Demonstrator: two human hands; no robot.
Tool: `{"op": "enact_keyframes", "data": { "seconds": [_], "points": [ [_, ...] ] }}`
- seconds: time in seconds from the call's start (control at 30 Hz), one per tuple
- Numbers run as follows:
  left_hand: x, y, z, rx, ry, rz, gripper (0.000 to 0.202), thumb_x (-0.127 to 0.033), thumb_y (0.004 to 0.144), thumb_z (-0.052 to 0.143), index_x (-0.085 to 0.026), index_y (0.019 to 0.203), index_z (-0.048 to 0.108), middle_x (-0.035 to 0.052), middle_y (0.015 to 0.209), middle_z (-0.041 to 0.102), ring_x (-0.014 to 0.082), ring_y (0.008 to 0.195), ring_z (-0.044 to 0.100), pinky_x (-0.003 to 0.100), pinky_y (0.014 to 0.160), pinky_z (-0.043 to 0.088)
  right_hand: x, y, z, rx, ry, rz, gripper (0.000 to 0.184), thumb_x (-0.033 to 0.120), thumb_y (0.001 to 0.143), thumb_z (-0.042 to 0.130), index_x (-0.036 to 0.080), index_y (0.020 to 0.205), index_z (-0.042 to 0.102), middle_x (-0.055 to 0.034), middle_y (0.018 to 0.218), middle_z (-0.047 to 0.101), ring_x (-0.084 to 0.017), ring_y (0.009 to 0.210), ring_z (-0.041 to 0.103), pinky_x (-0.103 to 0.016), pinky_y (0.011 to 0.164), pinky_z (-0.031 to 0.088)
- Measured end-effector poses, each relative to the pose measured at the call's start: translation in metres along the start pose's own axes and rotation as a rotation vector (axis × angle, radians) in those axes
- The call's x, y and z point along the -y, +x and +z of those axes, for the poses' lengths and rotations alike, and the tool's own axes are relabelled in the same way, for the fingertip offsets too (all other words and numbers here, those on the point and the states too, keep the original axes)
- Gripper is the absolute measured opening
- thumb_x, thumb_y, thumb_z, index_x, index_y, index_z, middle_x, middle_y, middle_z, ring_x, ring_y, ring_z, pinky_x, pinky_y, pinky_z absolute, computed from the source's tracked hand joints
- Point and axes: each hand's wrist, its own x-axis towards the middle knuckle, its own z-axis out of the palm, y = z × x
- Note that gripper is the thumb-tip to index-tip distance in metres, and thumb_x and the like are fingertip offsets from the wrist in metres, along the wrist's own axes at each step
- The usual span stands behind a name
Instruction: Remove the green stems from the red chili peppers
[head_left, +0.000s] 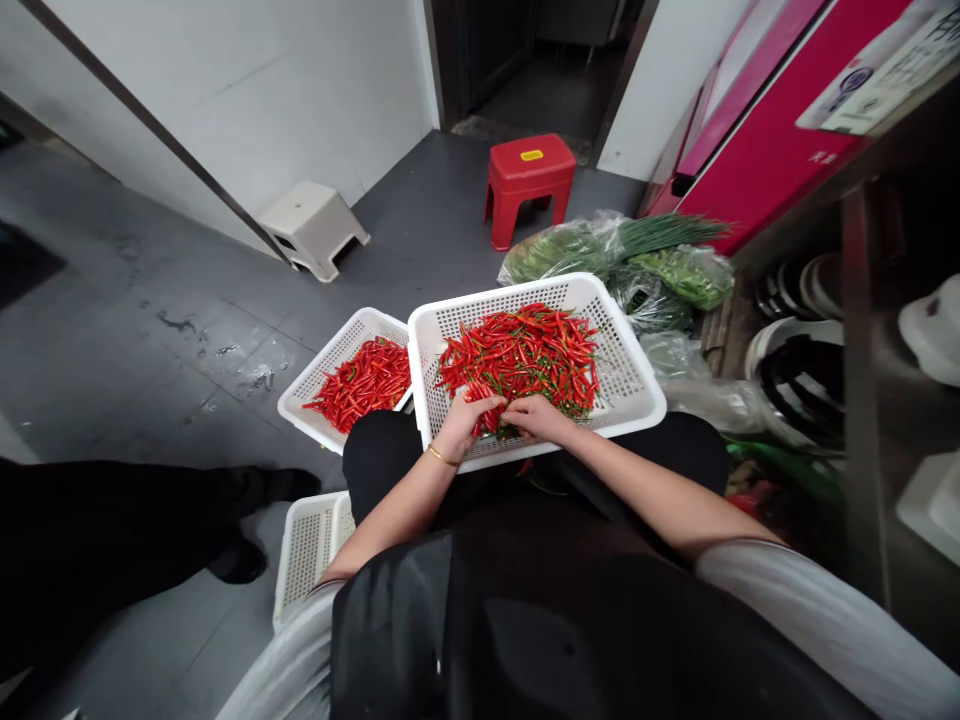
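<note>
Both hands are curled shut in the chillies (525, 355): the left hand (466, 415) and right hand (538, 415) meet, knuckles up, at the near edge of the heap, fingers closed on a few pods. Which pods each one pinches cannot be made out.

A grey tiled floor (150, 330), wet in patches, runs to a doorway. At the left edge is another person's dark trouser leg and shoe (240, 560). The chillies fill the lap basket (630, 375), a white perforated plastic tray with raised walls that rests on the seated person's knees. Just beside it, on the floor to the left, a matching floor basket (319, 375) holds a second heap (364, 380), and a third basket (307, 545) of the same mesh lies by the left elbow. Bagged greens (600, 250) in clear, crinkled film lie behind, near a red stool (529, 175) and, well apart, a beige stool (311, 225), both squat moulded plastic.

The work looks well short of done. The lap heap is the larger and is flecked with green stems, while the floor heap is thinner and shows almost solid red. The pods are slim, glossy and tapered. A thin gold bangle (442, 457) circles the left wrist.
</note>
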Motion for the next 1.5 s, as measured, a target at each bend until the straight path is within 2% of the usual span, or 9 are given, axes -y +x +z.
{"op": "enact_keyframes", "data": {
  "seconds": [0.23,0.37,0.6,0.77,1.0,1.2,1.27,1.4,1.5],
  "points": [
    [-0.007,-0.002,0.002,0.038,0.023,0.057,0.035,-0.026,0.052,0.085,-0.012,0.076,0.064,0.0003,0.063,0.062,0.0092,0.051,0.05,0.024,0.049,0.036,0.01,0.005,0.004,-0.13,0.271,0.027,0.038,0.051,0.066,0.071,0.021,0.063,0.048,0.0088,0.041,0.046,-0.007,0.034,0.04,-0.02,0.036,0.031],
    [-0.01,-0.01,0.008,0.039,0.039,0.151,0.035,-0.027,0.053,0.086,-0.014,0.072,0.06,-0.0021,0.062,0.059,0.0089,0.055,0.049,0.024,0.055,0.039,0.016,0.001,0.004,-0.092,0.5,0.116,0.043,0.053,0.063,0.073,0.021,0.065,0.045,0.0109,0.044,0.041,-0.005,0.034,0.036,-0.018,0.033,0.024],
    [-0.006,-0.013,0.006,0.055,0.207,0.235,0.032,-0.027,0.058,0.084,-0.014,0.075,0.06,-0.0013,0.07,0.06,0.0095,0.063,0.052,0.024,0.064,0.042,0.008,-0.007,0.007,-0.022,0.369,0.023,0.043,0.055,0.068,0.07,0.021,0.065,0.043,0.0107,0.042,0.043,-0.006,0.034,0.04,-0.02,0.034,0.033],
    [-0.003,-0.019,0.007,0.158,0.392,0.291,0.029,-0.027,0.065,0.08,-0.014,0.081,0.059,-0.0003,0.074,0.061,0.0105,0.066,0.053,0.025,0.065,0.043,-0.002,-0.011,0.001,-0.015,0.374,0.049,0.044,0.054,0.068,0.07,0.023,0.063,0.04,0.0122,0.038,0.036,-0.006,0.03,0.035,-0.02,0.031,0.027],
    [-0.013,-0.033,0.007,0.343,0.05,0.21,0.03,-0.023,0.065,0.08,-0.014,0.081,0.056,0.003,0.086,0.064,0.0127,0.074,0.059,0.027,0.07,0.047,0.004,-0.026,-0.004,0.24,0.235,-0.191,0.037,0.055,0.085,0.055,0.02,0.075,0.047,0.0069,0.048,0.054,-0.009,0.04,0.05,-0.021,0.041,0.038],
    [-0.016,-0.046,0.013,0.423,-0.17,0.087,0.03,-0.021,0.063,0.076,-0.017,0.078,0.05,0.0002,0.075,0.059,0.0109,0.065,0.055,0.024,0.059,0.042,0.014,-0.044,0.003,0.24,0.286,-0.282,0.036,0.049,0.088,0.048,0.022,0.067,0.04,0.0099,0.046,0.037,-0.007,0.033,0.035,-0.021,0.038,0.03],
    [-0.016,-0.052,0.018,0.456,-0.25,0.028,0.032,-0.022,0.061,0.074,-0.018,0.077,0.047,-0.0012,0.07,0.056,0.0104,0.062,0.053,0.023,0.057,0.04,0.027,-0.05,-0.005,0.318,0.134,-0.347,0.033,0.044,0.089,0.044,0.022,0.065,0.039,0.0083,0.048,0.039,-0.007,0.036,0.036,-0.022,0.04,0.03],
    [-0.033,-0.061,0.021,0.472,-0.295,-0.014,0.035,-0.026,0.059,0.072,-0.019,0.074,0.042,-0.0027,0.063,0.05,0.0097,0.056,0.048,0.022,0.05,0.035,0.053,-0.05,-0.034,0.299,-0.62,-0.48,0.023,0.031,0.088,0.047,0.019,0.07,0.055,0.0006,0.063,0.058,-0.011,0.058,0.054,-0.023,0.057,0.038],
    [-0.069,-0.053,-0.004,0.268,-0.253,0.169,0.029,-0.025,0.06,0.071,-0.018,0.074,0.046,-0.0013,0.066,0.055,0.0095,0.056,0.051,0.022,0.049,0.037,0.046,-0.031,-0.052,0.165,-1.088,-0.28,0.025,0.037,0.089,0.053,0.02,0.103,0.064,-0.0089,0.095,0.069,-0.021,0.081,0.065,-0.027,0.066,0.043]
  ]
}}
